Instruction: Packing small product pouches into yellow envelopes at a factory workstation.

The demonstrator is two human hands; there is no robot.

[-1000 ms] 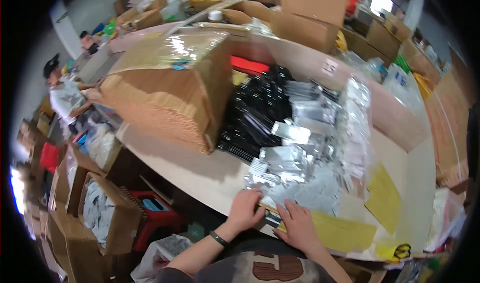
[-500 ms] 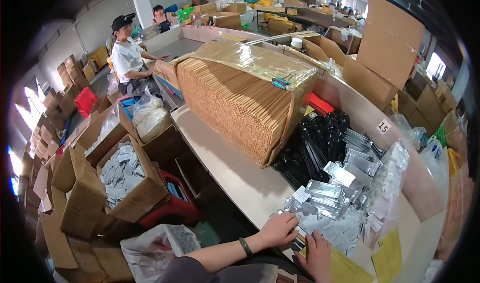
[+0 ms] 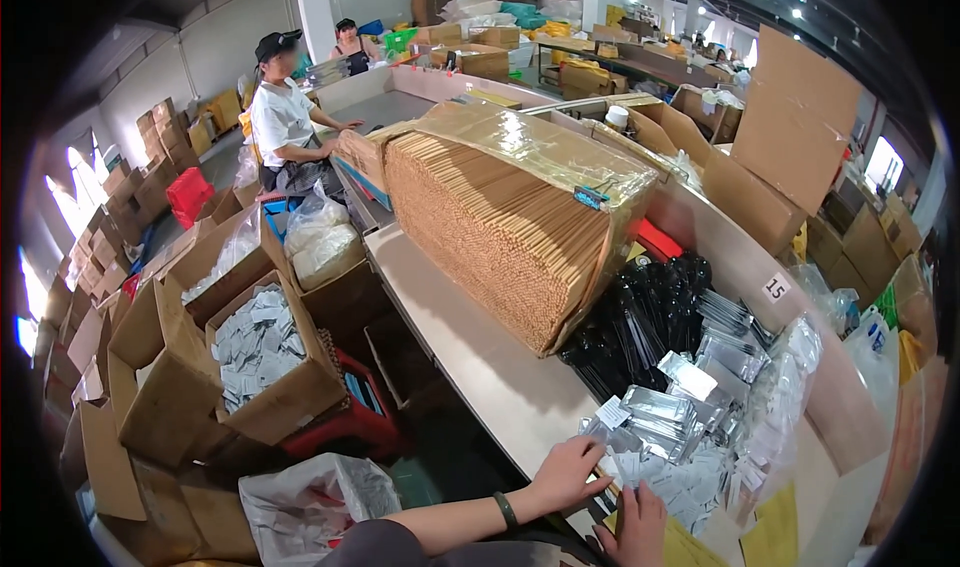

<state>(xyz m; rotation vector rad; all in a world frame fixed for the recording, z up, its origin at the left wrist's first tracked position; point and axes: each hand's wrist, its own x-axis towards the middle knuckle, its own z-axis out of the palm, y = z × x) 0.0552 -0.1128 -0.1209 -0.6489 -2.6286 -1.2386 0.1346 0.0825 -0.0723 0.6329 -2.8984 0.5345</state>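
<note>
My left hand (image 3: 568, 475) reaches over the table's near edge, fingers bent down beside a heap of small white printed packets (image 3: 690, 479). Something thin and pale lies at its fingertips, too small to make out. Close on its right, my right hand (image 3: 635, 527) has its fingers stretched forward and thumb apart, at the near side of the same heap. Silver flat packets (image 3: 660, 422) lie just beyond, with black long-handled plastic utensils (image 3: 635, 312) behind them. A big taped carton (image 3: 560, 147) lies farther back, packed with thin tan sticks (image 3: 490, 257).
Yellow sheets (image 3: 770, 529) and clear plastic bags (image 3: 785, 397) lie on the right. Left of the table (image 3: 450, 317) stand a carton of white packets (image 3: 260, 352), a red stool (image 3: 350, 417) and a lined bin (image 3: 310, 507). A person (image 3: 290, 117) stands at the far left.
The whole view has shifted slightly, so the scene sits lower and farther right. My left hand's thumb now points toward the right hand. My right hand's fingers are closer together.
</note>
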